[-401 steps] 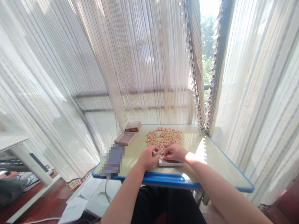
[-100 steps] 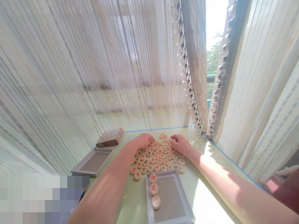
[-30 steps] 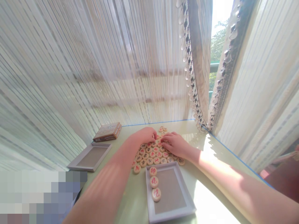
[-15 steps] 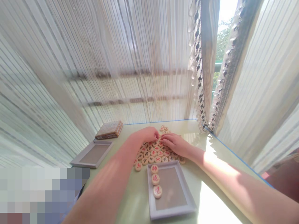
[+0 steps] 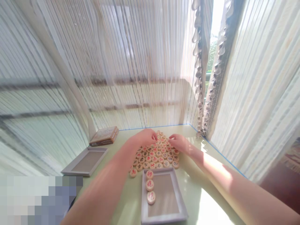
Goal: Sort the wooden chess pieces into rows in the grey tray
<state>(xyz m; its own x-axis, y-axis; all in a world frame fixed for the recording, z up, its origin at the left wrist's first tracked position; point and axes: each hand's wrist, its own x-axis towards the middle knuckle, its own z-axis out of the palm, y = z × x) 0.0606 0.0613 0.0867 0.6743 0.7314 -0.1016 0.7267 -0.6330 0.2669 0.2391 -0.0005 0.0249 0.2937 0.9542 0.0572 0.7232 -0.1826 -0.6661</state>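
Note:
Several round wooden game discs point(image 5: 156, 155) with red or black characters lie packed together on the pale green table point(image 5: 201, 193). My left hand point(image 5: 145, 137) rests on the far left of the cluster, fingers curled down onto the discs. My right hand point(image 5: 179, 142) is at the far right side, fingers bent and touching discs. Whether either hand pinches a disc is hidden. A grey tray point(image 5: 173, 204) sits close to me with three red-marked discs point(image 5: 150, 184) lined along its left side.
A second grey tray point(image 5: 84, 161) lies at the left, and a brown box point(image 5: 104, 136) beyond it. Sheer striped curtains point(image 5: 140, 62) surround the table; a beaded curtain edge point(image 5: 199, 93) hangs at the back right corner. A blurred patch covers the lower left.
My two hands have moved slightly apart over the far end of the discs. The view has shifted a little; the tray holds the same three discs.

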